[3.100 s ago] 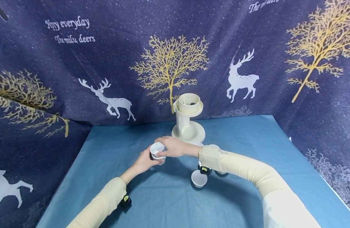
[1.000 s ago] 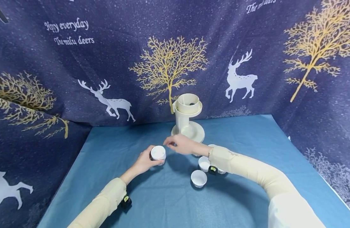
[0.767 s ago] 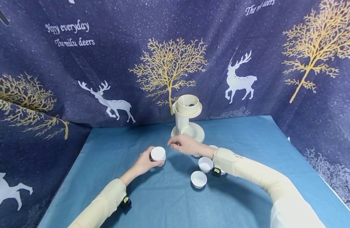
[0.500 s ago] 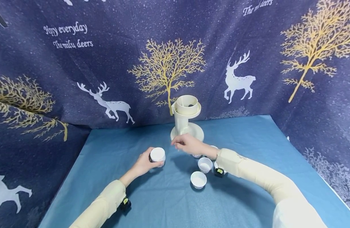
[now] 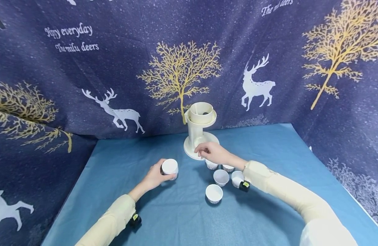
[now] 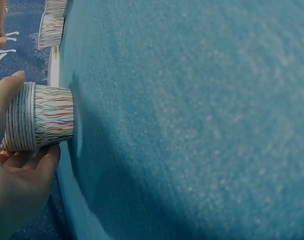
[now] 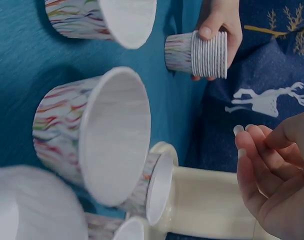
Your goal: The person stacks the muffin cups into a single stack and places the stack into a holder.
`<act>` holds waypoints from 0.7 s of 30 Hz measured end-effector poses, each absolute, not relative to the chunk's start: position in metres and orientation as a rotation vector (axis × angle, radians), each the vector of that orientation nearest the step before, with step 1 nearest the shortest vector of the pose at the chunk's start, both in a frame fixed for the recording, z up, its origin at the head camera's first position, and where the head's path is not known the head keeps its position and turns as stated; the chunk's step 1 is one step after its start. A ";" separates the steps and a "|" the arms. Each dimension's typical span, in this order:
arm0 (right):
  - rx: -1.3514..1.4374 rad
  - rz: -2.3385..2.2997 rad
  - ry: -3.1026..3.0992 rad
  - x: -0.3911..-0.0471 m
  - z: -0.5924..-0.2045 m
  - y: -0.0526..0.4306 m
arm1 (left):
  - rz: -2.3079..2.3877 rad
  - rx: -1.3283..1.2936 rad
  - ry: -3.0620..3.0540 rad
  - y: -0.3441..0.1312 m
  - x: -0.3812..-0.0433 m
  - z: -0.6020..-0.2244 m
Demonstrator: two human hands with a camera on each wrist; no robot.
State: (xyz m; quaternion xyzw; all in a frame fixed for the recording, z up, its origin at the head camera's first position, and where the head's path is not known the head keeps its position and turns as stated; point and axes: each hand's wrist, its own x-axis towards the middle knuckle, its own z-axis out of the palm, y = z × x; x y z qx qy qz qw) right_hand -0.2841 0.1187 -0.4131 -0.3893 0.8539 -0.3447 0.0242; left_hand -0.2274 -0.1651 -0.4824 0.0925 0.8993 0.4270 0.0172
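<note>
My left hand (image 5: 155, 176) grips a stack of paper baking cups (image 5: 170, 168) on the left half of the table. In the left wrist view the stack (image 6: 47, 117) shows many close rims and wavy coloured stripes, thumb on one side and fingers on the other. My right hand (image 5: 214, 152) hovers with loosely bent fingers in front of the cream stand's base; the right wrist view shows nothing in that hand (image 7: 284, 172). Several single cups stand mouth up below and right of it, among them a front cup (image 5: 214, 194) and a middle cup (image 5: 221, 178).
A cream stand (image 5: 195, 133) with a round base and a wide cup-shaped top rises at the back middle. Behind it hangs a dark blue cloth (image 5: 121, 68) printed with deer and trees. Blue cloth (image 5: 164, 218) covers the table.
My right hand was at the top of the stack, with a cup rim standing up there. It has let go and moved right, toward the single cups. My left hand keeps its hold.
</note>
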 end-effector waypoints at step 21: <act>-0.983 -1.136 2.832 -0.287 -0.421 0.164 | 1.331 0.316 2.770 -0.166 -0.228 -0.480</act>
